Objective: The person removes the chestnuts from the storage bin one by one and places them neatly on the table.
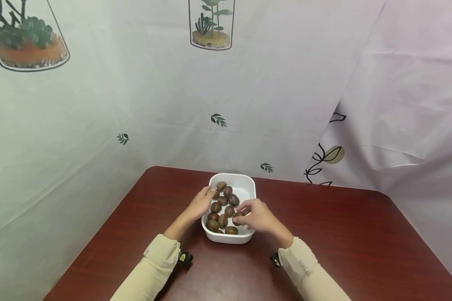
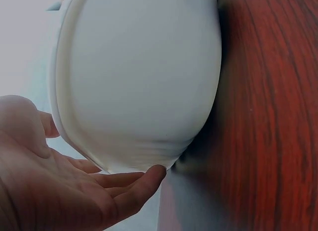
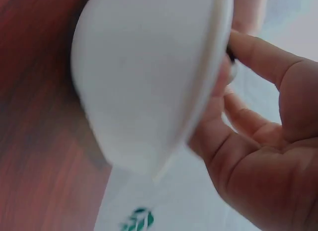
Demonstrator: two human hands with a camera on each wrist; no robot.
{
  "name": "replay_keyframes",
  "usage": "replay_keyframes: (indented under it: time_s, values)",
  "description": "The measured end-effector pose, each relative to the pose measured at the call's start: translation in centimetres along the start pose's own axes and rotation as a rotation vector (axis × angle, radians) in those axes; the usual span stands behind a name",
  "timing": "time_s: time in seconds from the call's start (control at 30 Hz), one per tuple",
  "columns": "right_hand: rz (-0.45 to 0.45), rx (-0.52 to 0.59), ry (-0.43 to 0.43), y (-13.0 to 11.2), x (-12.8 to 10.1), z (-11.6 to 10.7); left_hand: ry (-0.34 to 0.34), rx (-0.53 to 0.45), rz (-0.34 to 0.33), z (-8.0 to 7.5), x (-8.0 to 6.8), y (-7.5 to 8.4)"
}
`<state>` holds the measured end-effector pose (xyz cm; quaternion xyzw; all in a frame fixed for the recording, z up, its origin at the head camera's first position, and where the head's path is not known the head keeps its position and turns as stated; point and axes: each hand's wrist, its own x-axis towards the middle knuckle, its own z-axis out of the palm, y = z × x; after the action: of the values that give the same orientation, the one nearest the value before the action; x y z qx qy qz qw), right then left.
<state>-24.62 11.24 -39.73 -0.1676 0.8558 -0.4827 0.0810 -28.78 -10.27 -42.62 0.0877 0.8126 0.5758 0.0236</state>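
Note:
A white rectangular tub point(image 1: 247, 187) with rounded corners stands on the table, holding several brown, egg-shaped, nut-like things point(image 1: 216, 207). My left hand point(image 1: 201, 204) grips the tub's left rim, with fingers along its outer wall. The left wrist view shows this hand point(image 2: 74, 186) against the tub's side point(image 2: 144, 82). Over the right part of the tub, my right hand point(image 1: 259, 216) pinches one brown oval thing point(image 1: 237, 218) between thumb and fingers. From the right wrist, the rim hides most of what that hand point(image 3: 263, 156) holds.
The dark red wooden table point(image 1: 324, 234) extends on both sides of the tub. Behind it hangs a pale cloth point(image 1: 165, 104) printed with leaves and plants, its lower part reaching the table's far edge. Each forearm wears a beige sleeve and a black wrist strap point(image 1: 186, 258).

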Motion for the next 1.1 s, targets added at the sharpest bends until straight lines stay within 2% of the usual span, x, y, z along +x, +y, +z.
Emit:
replay_keyframes:
  time_s: [0.17,0.27,0.43,0.67,0.9,1.1]
  values:
    - [-0.007,0.081,0.057,1.3,-1.3,-2.8,-0.042,-0.041,0.041,-0.1,0.1,-0.2]
    - [-0.011,0.090,0.096,2.4,-1.8,-4.4,-0.051,-0.050,0.057,-0.3,0.2,-0.3]
    - [0.056,0.106,0.148,4.3,-2.2,-6.1,-0.048,-0.053,0.045,-0.3,0.0,-0.3]
    - [0.158,0.141,0.150,6.2,-1.9,-6.1,-0.043,-0.054,0.050,-0.2,-0.1,-0.1]
    - [0.204,0.130,0.170,7.8,-1.4,-5.5,-0.060,-0.071,0.058,-0.1,-0.1,-0.3]
    - [0.227,0.082,0.213,8.2,-1.3,-5.2,-0.036,-0.069,0.051,0.1,0.1,-0.3]
